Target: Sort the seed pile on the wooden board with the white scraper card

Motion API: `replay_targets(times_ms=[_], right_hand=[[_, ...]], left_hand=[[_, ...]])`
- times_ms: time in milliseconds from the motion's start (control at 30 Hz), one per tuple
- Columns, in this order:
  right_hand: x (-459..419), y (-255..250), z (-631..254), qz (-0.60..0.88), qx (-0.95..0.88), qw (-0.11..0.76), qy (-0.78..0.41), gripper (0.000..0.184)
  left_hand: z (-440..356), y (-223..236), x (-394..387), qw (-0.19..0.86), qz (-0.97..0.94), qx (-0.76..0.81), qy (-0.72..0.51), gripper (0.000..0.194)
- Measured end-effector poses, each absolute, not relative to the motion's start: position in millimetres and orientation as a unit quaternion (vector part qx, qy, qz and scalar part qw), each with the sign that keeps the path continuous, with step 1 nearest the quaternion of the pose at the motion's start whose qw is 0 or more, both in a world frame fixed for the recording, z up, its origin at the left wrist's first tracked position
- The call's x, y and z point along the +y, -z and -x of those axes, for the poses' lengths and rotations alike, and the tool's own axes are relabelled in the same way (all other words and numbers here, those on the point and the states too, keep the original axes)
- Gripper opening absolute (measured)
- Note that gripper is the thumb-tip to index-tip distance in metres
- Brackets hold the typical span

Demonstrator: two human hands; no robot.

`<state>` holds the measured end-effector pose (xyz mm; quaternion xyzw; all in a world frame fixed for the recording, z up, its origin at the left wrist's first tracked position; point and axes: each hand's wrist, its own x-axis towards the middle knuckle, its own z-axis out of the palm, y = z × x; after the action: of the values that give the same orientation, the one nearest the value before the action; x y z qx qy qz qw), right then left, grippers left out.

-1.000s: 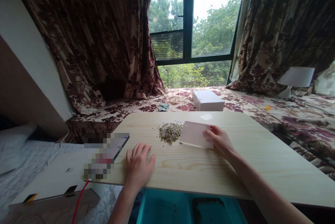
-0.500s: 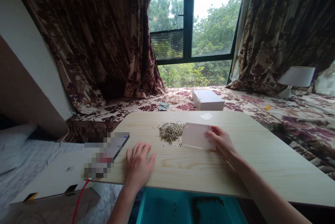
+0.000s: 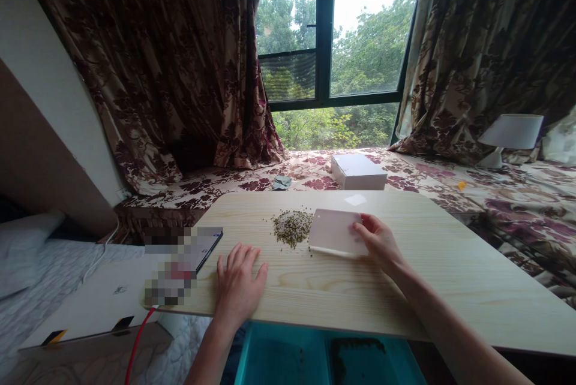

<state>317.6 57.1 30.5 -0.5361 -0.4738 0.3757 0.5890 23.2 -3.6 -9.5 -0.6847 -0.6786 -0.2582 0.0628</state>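
My right hand (image 3: 380,242) grips the right edge of a thin, whitish, flexible plastic scraper sheet (image 3: 336,231), thumb on its near face. The sheet stands tilted, its left edge against a small heap of green beans mixed with white grains (image 3: 291,228). A few loose beans lie around the heap and under the sheet's lower left corner. My left hand (image 3: 239,277) rests flat on the wooden table (image 3: 315,295), fingers spread, left of the heap and holding nothing. A tablet-like device (image 3: 209,251), partly blurred out, lies on the table left of that hand.
Below the table's front edge is a turquoise two-part bin (image 3: 288,355), with dark bits in its right compartment. A white box (image 3: 359,171) sits on the window ledge beyond the table. A red cable (image 3: 138,340) hangs at the left, beside a cardboard box (image 3: 103,301).
My right hand has shifted the plastic scraper slightly left, so it overlaps the heap's right side more. My left hand stays where it was.
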Motion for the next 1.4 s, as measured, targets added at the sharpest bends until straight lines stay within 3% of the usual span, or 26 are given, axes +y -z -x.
replay_targets(times_ms=[833, 1400], right_hand=[[52, -50, -309, 0.508, -0.553, 0.521, -0.407, 0.021], [50, -50, -318, 0.514, -0.535, 0.528, -0.412, 0.023]], left_hand=[[-24, 7, -4, 0.046, 0.684, -0.680, 0.259, 0.030], [-23, 8, -4, 0.052, 0.687, -0.678, 0.257, 0.030]])
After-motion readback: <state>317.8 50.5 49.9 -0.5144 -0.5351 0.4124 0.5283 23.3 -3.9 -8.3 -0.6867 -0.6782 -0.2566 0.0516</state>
